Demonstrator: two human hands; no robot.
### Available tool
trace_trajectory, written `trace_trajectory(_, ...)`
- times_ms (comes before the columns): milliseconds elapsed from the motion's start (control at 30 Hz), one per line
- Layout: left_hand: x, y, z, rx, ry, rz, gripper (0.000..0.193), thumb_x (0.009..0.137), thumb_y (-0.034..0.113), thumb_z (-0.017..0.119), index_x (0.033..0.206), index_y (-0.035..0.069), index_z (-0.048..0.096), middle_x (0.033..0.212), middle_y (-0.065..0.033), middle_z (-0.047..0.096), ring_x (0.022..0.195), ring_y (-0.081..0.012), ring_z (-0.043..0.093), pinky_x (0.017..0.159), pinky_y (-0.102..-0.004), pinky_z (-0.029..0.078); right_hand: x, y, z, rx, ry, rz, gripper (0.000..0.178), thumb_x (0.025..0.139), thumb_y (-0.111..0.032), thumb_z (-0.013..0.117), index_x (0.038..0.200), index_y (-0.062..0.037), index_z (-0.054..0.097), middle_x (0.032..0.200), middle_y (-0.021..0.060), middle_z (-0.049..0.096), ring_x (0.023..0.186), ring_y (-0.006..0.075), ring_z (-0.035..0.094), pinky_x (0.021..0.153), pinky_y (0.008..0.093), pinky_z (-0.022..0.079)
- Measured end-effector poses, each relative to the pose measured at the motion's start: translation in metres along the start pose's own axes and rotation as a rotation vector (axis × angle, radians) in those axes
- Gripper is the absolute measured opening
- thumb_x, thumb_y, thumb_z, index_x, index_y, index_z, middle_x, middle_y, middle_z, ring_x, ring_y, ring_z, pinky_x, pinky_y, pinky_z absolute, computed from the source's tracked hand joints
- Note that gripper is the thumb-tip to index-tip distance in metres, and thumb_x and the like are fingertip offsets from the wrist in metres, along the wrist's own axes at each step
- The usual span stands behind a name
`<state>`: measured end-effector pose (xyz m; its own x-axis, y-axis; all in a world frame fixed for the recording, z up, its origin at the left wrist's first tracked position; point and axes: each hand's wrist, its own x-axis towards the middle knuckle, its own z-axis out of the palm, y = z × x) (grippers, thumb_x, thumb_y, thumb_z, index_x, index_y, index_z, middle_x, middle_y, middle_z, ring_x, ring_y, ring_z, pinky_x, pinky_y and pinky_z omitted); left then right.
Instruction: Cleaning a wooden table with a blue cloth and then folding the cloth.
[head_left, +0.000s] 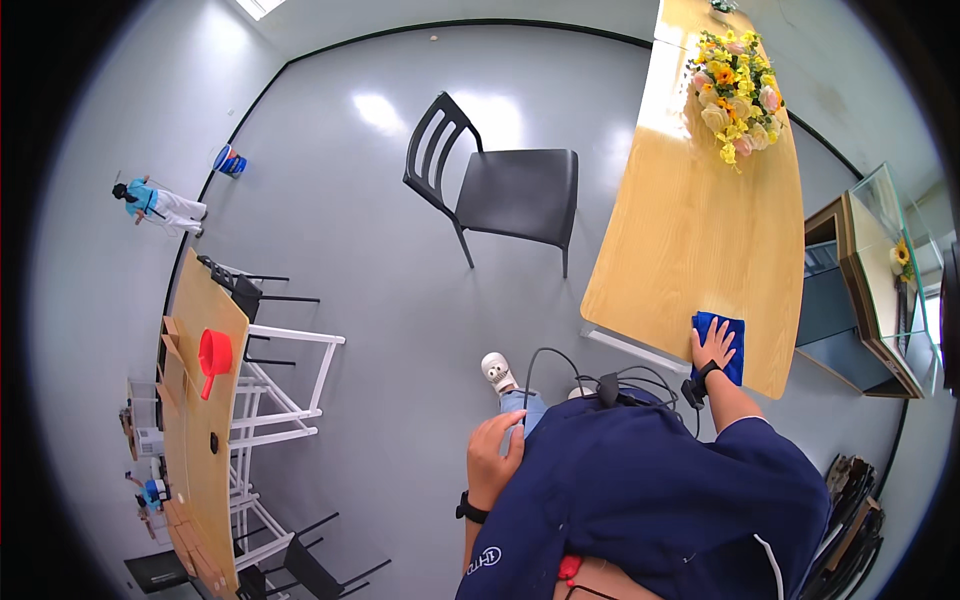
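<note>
My right hand point(713, 346) lies flat with its fingers spread on a folded blue cloth point(738, 366). The cloth rests on the near end of a long light-wood table point(680, 240), close to its rounded corner. My left hand point(494, 448) hangs beside my leg, its fingers loosely bent and somewhat apart. Nothing shows in it. Both wrists wear black bands, and dark cables loop in front of my body.
A bouquet of yellow, pink and cream flowers point(738, 100) stands farther along the table. A black chair point(515, 190) is left of it. At the far left, a wooden table point(205, 430) carries a red dipper point(214, 350). A glass-topped cabinet point(870, 290) stands at right. Another person point(160, 203) is by the left wall.
</note>
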<state>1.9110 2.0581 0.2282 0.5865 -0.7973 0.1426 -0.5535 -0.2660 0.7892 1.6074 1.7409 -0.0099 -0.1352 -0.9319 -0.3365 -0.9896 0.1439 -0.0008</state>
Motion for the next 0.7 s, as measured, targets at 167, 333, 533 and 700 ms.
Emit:
trace_trajectory(167,0.066,-0.051,-0.047,-0.025,-0.08,0.077,0.016,0.085,0.007,0.055,0.097,0.004,0.064,0.097,-0.0108,0.067,0.091,-0.0271,0.062,0.081,-0.0347,0.048,-0.023,-0.082,0.008,0.073,0.035,0.071,0.074,0.088,-0.061,0.033,0.147,-0.0239,0.01,0.154,0.0059,0.001,0.141,0.0332,0.001,0.109,0.0569,0.004)
trace_trajectory(333,0.129,-0.099,-0.11,0.099,-0.051,0.047,0.018,0.084,0.009,0.056,0.1,0.006,0.064,0.095,-0.0088,0.066,0.09,-0.0268,0.061,0.079,-0.0369,0.046,-0.042,-0.173,0.015,0.157,-0.04,0.096,0.074,0.087,-0.063,0.031,0.147,-0.0231,0.013,0.154,0.0066,0.002,0.141,0.0332,0.001,0.109,0.0571,0.003)
trace_trajectory(533,0.211,-0.123,-0.14,0.055,-0.127,0.033,0.017,0.086,0.009,0.053,0.098,0.005,0.064,0.096,-0.0092,0.066,0.09,-0.026,0.061,0.081,-0.0366,0.046,-0.056,-0.228,0.001,0.197,0.01,0.103,0.071,0.088,-0.057,0.034,0.146,-0.0204,0.017,0.154,0.0068,0.005,0.141,0.0325,0.002,0.11,0.0544,0.002)
trace_trajectory(700,0.266,-0.12,-0.102,-0.019,-0.42,0.229,0.016,0.084,0.012,0.057,0.098,0.005,0.063,0.096,-0.0088,0.066,0.09,-0.0272,0.061,0.079,-0.0374,0.046,-0.053,-0.222,0.001,0.191,0.022,0.098,0.063,0.091,-0.052,0.035,0.145,-0.0224,0.021,0.154,0.0046,0.008,0.141,0.0298,0.006,0.11,0.0527,0.006)
